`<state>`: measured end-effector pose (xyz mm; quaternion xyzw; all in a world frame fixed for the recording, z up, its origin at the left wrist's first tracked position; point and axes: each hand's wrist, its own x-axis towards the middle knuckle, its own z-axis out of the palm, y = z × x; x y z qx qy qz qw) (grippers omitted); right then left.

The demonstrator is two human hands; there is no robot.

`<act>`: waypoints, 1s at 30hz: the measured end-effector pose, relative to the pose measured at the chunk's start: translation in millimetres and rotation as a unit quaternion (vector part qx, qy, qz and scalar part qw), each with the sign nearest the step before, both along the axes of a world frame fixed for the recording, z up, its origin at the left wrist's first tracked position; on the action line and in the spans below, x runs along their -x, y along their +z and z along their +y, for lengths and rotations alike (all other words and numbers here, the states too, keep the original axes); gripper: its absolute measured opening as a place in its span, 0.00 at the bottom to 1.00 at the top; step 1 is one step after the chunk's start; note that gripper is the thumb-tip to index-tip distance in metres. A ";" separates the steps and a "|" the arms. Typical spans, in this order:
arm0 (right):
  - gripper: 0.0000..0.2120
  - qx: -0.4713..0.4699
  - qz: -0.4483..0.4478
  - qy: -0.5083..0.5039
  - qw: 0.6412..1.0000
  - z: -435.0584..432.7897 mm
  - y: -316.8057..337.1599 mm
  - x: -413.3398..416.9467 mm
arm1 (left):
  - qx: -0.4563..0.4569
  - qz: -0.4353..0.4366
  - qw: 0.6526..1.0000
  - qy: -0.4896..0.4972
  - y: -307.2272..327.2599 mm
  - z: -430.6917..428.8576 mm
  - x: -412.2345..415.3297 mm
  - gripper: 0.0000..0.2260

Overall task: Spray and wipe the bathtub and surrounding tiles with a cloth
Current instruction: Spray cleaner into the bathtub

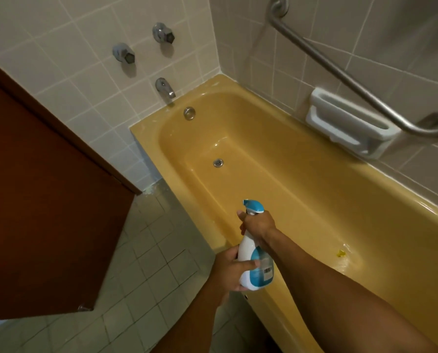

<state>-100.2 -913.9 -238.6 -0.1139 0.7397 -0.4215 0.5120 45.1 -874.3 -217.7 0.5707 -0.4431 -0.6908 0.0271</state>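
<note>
A white and teal spray bottle (254,261) is held over the near rim of the mustard-yellow bathtub (302,179). My right hand (257,224) grips its neck just under the teal nozzle, which points toward the tap end. My left hand (229,270) holds the bottle's lower body, thumb across the label. Beige wall tiles (90,80) surround the tub. No cloth is in view. A small yellow scrap (341,253) lies on the tub floor near the right.
Two chrome tap handles (163,33) and a spout (165,87) sit on the end wall. A drain (218,163) and overflow plate (189,113) are in the tub. A white soap dish (350,123) and metal grab bar (340,72) are on the side wall. A brown door (47,200) stands left.
</note>
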 end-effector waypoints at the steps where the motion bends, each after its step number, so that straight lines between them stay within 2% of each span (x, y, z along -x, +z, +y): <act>1: 0.13 -0.002 -0.011 0.014 1.000 11.2 -2.4 7.2 | -0.023 0.005 1.000 -0.005 -2.7 8.1 3.8 0.26; 4: 0.12 -0.033 -0.020 0.014 0.999 54.3 -9.4 25.8 | -0.086 0.017 0.996 -0.018 -7.7 41.2 19.4 0.20; 7: 0.14 -0.095 0.018 -0.055 0.994 102.1 -18.5 37.0 | -0.126 0.017 0.990 -0.068 -10.9 75.0 34.5 0.16; 12: 0.13 -0.083 0.043 -0.170 0.981 174.3 -26.6 42.6 | -0.111 -0.010 0.978 -0.178 -20.3 110.2 44.0 0.17; 14: 0.15 -0.097 0.043 -0.233 0.967 203.1 -27.0 37.1 | -0.097 -0.006 0.969 -0.225 -25.6 123.8 41.5 0.15; 17: 0.19 -0.129 0.060 -0.323 0.936 250.5 -34.3 20.1 | -0.072 0.005 0.946 -0.316 -32.0 145.8 30.8 0.15; 23: 0.13 -0.102 0.028 -0.441 0.891 324.8 -28.7 -26.1 | -0.050 0.023 0.892 -0.449 -22.1 186.6 -0.9 0.19; 25: 0.15 -0.144 0.037 -0.469 0.870 346.9 -26.2 -43.7 | -0.052 0.019 0.878 -0.475 -21.4 203.7 -13.3 0.20; 27: 0.17 -0.184 0.052 -0.466 0.864 368.6 -25.4 -62.3 | -0.066 0.014 0.866 -0.495 -19.6 219.3 -28.4 0.19; 30: 0.14 -0.158 0.017 -0.470 0.868 394.1 -22.3 -90.7 | -0.089 0.011 0.849 -0.520 -22.3 239.7 -56.2 0.20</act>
